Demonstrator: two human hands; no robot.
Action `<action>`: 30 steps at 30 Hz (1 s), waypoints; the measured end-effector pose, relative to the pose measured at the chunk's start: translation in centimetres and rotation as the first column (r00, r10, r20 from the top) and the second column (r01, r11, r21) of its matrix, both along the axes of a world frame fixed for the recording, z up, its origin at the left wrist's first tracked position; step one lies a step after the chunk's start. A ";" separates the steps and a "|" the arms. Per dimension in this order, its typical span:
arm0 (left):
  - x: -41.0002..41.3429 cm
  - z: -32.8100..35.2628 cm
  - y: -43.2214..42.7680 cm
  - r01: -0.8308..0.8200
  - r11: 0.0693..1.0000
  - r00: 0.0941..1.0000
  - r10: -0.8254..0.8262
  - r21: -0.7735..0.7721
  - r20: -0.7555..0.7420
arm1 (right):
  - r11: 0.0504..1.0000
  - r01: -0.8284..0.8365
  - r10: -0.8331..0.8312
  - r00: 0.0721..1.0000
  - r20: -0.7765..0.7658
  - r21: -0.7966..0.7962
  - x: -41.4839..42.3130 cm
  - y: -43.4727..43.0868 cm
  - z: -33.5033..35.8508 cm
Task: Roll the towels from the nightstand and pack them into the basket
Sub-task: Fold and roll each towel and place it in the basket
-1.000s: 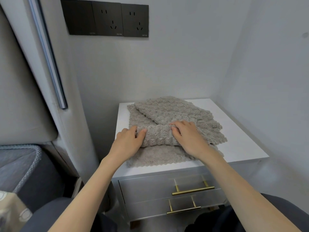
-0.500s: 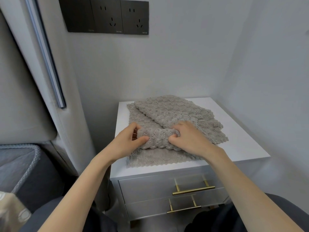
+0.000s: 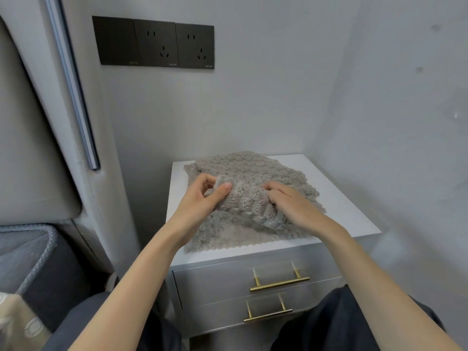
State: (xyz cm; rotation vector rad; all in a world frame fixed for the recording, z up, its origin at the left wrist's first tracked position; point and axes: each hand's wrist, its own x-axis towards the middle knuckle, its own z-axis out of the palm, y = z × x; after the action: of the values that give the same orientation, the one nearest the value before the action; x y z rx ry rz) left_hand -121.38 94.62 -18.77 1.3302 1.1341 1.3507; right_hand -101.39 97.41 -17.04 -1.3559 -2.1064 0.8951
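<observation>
A grey fluffy towel (image 3: 243,201) is rolled into a short cylinder just above the white nightstand (image 3: 339,206). My left hand (image 3: 200,198) pinches the roll's left end between thumb and fingers. My right hand (image 3: 291,203) curls over its right end and grips it. Its loose tail hangs down onto the flat grey towels (image 3: 220,236) spread under it, and another grey towel (image 3: 253,165) lies flat behind. No basket is in view.
The nightstand stands in a corner between two white walls, with two drawers and brass handles (image 3: 278,285) in front. A black socket panel (image 3: 154,44) is on the wall above. A padded headboard and mattress edge (image 3: 27,239) lie to the left. My knees are below.
Both hands have rolled the towel up tighter and lifted the roll a little off the pile. The left thumb now pinches the roll's end instead of resting flat.
</observation>
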 end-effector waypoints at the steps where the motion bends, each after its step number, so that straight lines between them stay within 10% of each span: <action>1: 0.6 0.2 0.0 0.006 1.000 1.000 -0.006 -0.001 0.014 | 0.999 -0.013 0.011 0.999 -0.033 -0.050 0.7 -0.2 0.5; 21: 18.2 3.9 -3.5 0.297 0.955 0.949 -0.295 -0.001 -0.115 | 0.927 0.252 -0.313 0.927 -0.206 -0.276 17.0 -10.2 2.3; 30: 24.6 1.5 -7.7 0.496 0.859 0.792 -0.508 -0.128 -0.338 | 0.857 0.231 -0.378 0.889 -0.257 -0.460 23.3 -19.6 -1.2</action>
State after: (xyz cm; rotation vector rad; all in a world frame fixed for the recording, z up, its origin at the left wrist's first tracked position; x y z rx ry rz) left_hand -96.83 86.88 -17.26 1.7532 0.9270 0.7076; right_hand -78.13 77.80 -18.22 -1.5557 -1.4272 1.3793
